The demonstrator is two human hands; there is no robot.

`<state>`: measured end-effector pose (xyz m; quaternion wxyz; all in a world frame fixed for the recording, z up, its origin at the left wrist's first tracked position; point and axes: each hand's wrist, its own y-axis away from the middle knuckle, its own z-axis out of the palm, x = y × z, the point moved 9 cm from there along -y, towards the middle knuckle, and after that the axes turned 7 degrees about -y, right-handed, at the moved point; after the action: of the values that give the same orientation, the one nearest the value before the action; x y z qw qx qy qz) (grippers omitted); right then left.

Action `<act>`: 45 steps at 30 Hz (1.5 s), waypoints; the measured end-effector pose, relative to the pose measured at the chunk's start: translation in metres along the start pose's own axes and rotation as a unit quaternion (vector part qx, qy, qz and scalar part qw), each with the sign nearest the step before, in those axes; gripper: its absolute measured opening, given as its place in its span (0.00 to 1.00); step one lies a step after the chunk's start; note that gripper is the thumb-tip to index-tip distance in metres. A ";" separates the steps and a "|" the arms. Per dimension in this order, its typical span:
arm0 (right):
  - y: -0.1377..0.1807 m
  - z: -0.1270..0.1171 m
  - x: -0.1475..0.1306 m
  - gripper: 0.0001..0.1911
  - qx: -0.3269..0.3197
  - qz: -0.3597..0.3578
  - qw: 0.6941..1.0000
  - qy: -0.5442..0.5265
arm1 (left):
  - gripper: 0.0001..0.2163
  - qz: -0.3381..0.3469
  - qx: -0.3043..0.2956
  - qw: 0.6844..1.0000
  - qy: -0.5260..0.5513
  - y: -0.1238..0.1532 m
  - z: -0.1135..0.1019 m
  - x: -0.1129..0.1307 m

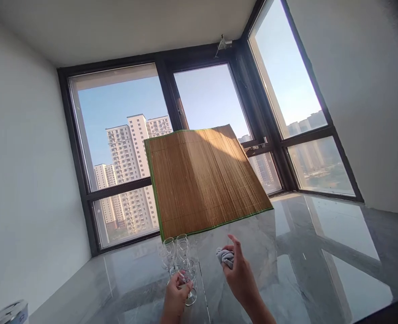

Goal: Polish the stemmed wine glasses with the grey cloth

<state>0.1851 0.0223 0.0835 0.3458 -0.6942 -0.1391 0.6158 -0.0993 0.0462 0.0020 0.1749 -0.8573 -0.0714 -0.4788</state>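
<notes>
Several small clear stemmed glasses stand close together on the grey marble surface. At the near side of this group, my left hand has its fingers closed on a stemmed glass, whose round foot shows beside my fingers. The glasses overlap, so the held one's outline is partly hidden. To the right, my right hand grips a bunched grey cloth, with the index finger raised above it. The cloth is apart from the glasses.
A bamboo mat with green edging stands upright behind the glasses, against the windows. The glossy marble sill has a dark joint line running through it. A white container is at the lower left corner. White walls flank both sides.
</notes>
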 end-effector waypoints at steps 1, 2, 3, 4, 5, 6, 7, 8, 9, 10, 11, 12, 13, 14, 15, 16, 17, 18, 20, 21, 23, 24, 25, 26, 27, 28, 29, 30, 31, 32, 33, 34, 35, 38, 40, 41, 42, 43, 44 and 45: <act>-0.001 0.000 -0.001 0.35 -0.003 -0.004 1.000 -0.003 | 0.31 -0.015 0.001 1.000 0.022 -0.003 0.005 -0.002; -0.001 -0.001 -0.001 0.35 -0.004 -0.008 1.000 -0.005 | 0.28 -0.018 0.012 0.999 0.037 -0.005 0.010 -0.003; -0.002 -0.001 -0.001 0.35 -0.005 -0.011 1.000 -0.007 | 0.25 -0.008 0.019 0.999 0.042 -0.006 0.015 0.000; -0.002 -0.002 0.000 0.35 -0.005 -0.014 1.000 -0.009 | 0.21 0.011 0.025 0.999 0.036 -0.006 0.021 0.006; -0.003 -0.002 0.001 0.35 -0.007 -0.016 1.000 -0.012 | 0.17 0.036 0.025 0.999 0.018 -0.006 0.029 0.014; -0.003 -0.003 0.003 0.35 -0.011 -0.019 1.000 -0.016 | 0.14 0.064 0.014 0.998 -0.011 -0.004 0.040 0.025; -0.004 -0.003 0.004 0.35 -0.014 -0.022 0.999 -0.020 | 0.11 0.092 0.000 0.995 -0.047 -0.003 0.052 0.037; -0.005 -0.004 0.006 0.35 -0.015 -0.025 0.999 -0.023 | 0.09 0.120 -0.015 0.989 -0.086 0.000 0.065 0.050; -0.007 -0.007 0.008 0.35 -0.012 -0.026 0.999 -0.024 | 0.08 0.146 -0.030 0.981 -0.122 0.002 0.077 0.063; -0.008 -0.011 0.010 0.34 -0.006 -0.026 0.999 -0.023 | 0.08 0.161 -0.039 0.975 -0.150 0.003 0.087 0.073; -0.010 -0.016 0.012 0.33 0.002 -0.024 1.000 -0.021 | 0.09 0.167 -0.038 0.970 -0.173 0.004 0.093 0.082; -0.011 -0.022 0.014 0.33 0.007 -0.019 1.000 -0.019 | 0.09 0.170 -0.028 0.966 -0.192 0.004 0.096 0.089; -0.012 -0.026 0.017 0.33 0.004 -0.012 1.000 -0.020 | 0.10 0.171 -0.014 0.963 -0.209 0.003 0.096 0.094; -0.012 -0.028 0.019 0.33 -0.010 -0.004 1.000 -0.024 | 0.11 0.176 0.003 0.959 -0.224 0.002 0.094 0.098; -0.012 -0.027 0.021 0.33 -0.031 0.005 0.999 -0.029 | 0.12 0.188 0.020 0.952 -0.239 0.001 0.091 0.102; -0.011 -0.025 0.022 0.33 -0.053 0.014 0.998 -0.035 | 0.13 0.206 0.032 0.945 -0.253 0.001 0.087 0.105; -0.008 -0.021 0.023 0.32 -0.071 0.019 0.996 -0.042 | 0.13 0.227 0.038 0.936 -0.266 0.002 0.085 0.108; -0.006 -0.017 0.023 0.32 -0.083 0.022 0.995 -0.047 | 0.12 0.246 0.038 0.927 -0.280 0.003 0.083 0.110; 0.000 -0.008 0.020 0.31 -0.088 0.017 0.995 -0.049 | 0.10 0.274 0.027 0.909 -0.312 0.005 0.083 0.112; 0.003 -0.003 0.018 0.31 -0.087 0.008 0.995 -0.043 | 0.08 0.281 0.022 0.901 -0.328 0.006 0.083 0.112; 0.008 0.006 0.011 0.31 -0.087 -0.023 0.996 -0.012 | 0.08 0.299 0.023 0.887 -0.351 0.010 0.082 0.115; 0.010 0.009 0.008 0.31 -0.085 -0.042 0.995 0.008 | 0.10 0.310 0.028 0.881 -0.356 0.012 0.082 0.118; 0.011 0.009 0.006 0.30 -0.080 -0.057 0.995 0.028 | 0.11 0.320 0.032 0.877 -0.357 0.014 0.082 0.121; 0.011 0.007 0.006 0.30 -0.071 -0.067 0.994 0.045 | 0.12 0.328 0.035 0.875 -0.354 0.016 0.082 0.124; 0.010 0.002 0.007 0.29 -0.060 -0.070 0.994 0.061 | 0.13 0.335 0.035 0.874 -0.351 0.019 0.082 0.126; 0.008 -0.005 0.009 0.28 -0.044 -0.068 0.994 0.075 | 0.13 0.338 0.034 0.875 -0.345 0.020 0.083 0.128; 0.006 -0.013 0.012 0.27 -0.025 -0.061 0.994 0.087 | 0.13 0.339 0.031 0.877 -0.339 0.022 0.084 0.129; 0.004 -0.022 0.016 0.25 -0.005 -0.051 0.994 0.098 | 0.13 0.338 0.028 0.881 -0.331 0.023 0.086 0.130; 0.002 -0.032 0.021 0.23 0.014 -0.035 0.993 0.109 | 0.13 0.335 0.025 0.886 -0.321 0.024 0.087 0.130; 0.000 -0.040 0.027 0.22 0.031 -0.016 0.992 0.117 | 0.13 0.330 0.021 0.891 -0.310 0.024 0.089 0.129; -0.001 -0.047 0.033 0.22 0.044 0.006 0.991 0.123 | 0.13 0.323 0.018 0.898 -0.299 0.024 0.090 0.128; -0.002 -0.052 0.039 0.22 0.052 0.028 0.990 0.125 | 0.12 0.314 0.017 0.904 -0.288 0.024 0.091 0.127; -0.002 -0.054 0.043 0.23 0.052 0.048 0.990 0.121 | 0.11 0.306 0.016 0.910 -0.279 0.023 0.092 0.125; -0.004 -0.046 0.049 0.25 0.022 0.079 0.993 0.087 | 0.10 0.291 0.018 0.918 -0.267 0.021 0.092 0.120; -0.005 -0.033 0.048 0.25 -0.015 0.087 0.995 0.046 | 0.11 0.286 0.022 0.921 -0.265 0.018 0.091 0.117; -0.005 -0.025 0.046 0.25 -0.034 0.092 0.995 0.017 | 0.11 0.283 0.023 0.922 -0.263 0.016 0.090 0.116; -0.005 -0.017 0.045 0.25 -0.052 0.101 0.993 -0.017 | 0.11 0.278 0.024 0.925 -0.258 0.014 0.088 0.114; -0.004 -0.011 0.044 0.25 -0.066 0.117 0.989 -0.056 | 0.11 0.274 0.024 0.928 -0.251 0.012 0.087 0.113; -0.003 -0.006 0.044 0.26 -0.074 0.136 0.983 -0.098 | 0.11 0.270 0.022 0.931 -0.243 0.010 0.086 0.112; -0.002 -0.002 0.045 0.27 -0.077 0.159 0.974 -0.140 | 0.11 0.267 0.021 0.935 -0.234 0.009 0.084 0.111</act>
<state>0.1964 0.0507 0.0509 0.1660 -0.6391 -0.1213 0.7411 0.0292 0.0643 0.0532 0.2924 -0.9288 0.1107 -0.1987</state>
